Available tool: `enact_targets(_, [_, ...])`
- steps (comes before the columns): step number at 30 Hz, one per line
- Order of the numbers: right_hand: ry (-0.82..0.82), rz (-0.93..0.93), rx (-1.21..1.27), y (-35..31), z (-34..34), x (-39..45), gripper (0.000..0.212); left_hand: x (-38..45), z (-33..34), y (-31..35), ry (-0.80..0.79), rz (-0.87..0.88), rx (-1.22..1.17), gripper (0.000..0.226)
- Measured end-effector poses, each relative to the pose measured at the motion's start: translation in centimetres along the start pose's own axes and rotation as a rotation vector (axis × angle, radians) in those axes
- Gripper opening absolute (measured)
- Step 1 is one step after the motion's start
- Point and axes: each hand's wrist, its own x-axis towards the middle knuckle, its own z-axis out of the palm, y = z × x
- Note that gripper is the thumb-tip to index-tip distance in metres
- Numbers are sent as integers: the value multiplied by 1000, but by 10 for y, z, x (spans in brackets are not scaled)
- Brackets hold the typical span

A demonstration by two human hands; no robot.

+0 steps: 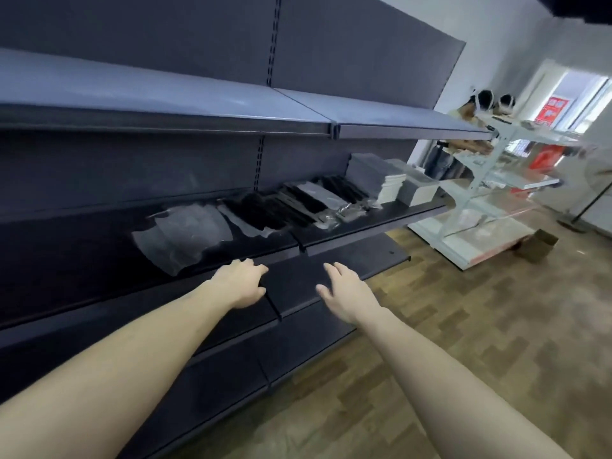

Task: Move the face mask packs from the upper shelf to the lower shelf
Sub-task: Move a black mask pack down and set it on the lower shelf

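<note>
Both hands are hovering empty below the shelf that is carrying the face mask packs.

At 9 o'clock the clear packs [183, 235] are overhanging the shelf [364, 228] edge; a careless pull is likely to spill the slippery pile. Just below, the left hand [240, 281] is lying with fingers loosely curled, holding nothing; whether it is touching the lower shelf [298, 286] is unclear. Toward 3 o'clock the right hand [347, 294] is spread wide. Motion blur is smearing the dark packs [281, 210], so counting them is impossible.

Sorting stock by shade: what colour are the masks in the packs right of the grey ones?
Black, in clear packs, best seen in the head view.
</note>
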Motion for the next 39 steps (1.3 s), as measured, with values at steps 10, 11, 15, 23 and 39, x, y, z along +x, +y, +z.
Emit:
enact_targets(10, [-120, -269, -52, -6, 34, 148, 64, 104, -1, -33, 29, -169, -172, 66])
enact_targets(11, [-129, -286, -58, -9, 36, 163, 63, 120, -1, -37, 40, -170, -213, 67])
enact_targets(15, [-131, -383, -104, 1, 48, 223, 61, 178, 1, -41, 35, -174, -304, 74])
enact_targets(23, [-86, -419, -18, 43, 57, 314, 70, 259, 35, -21, 78, -215, -211, 69])
enact_targets(39, [-70, -719, 245, 52, 75, 344, 81, 225, 66, 15, 552, -354, -138, 33])
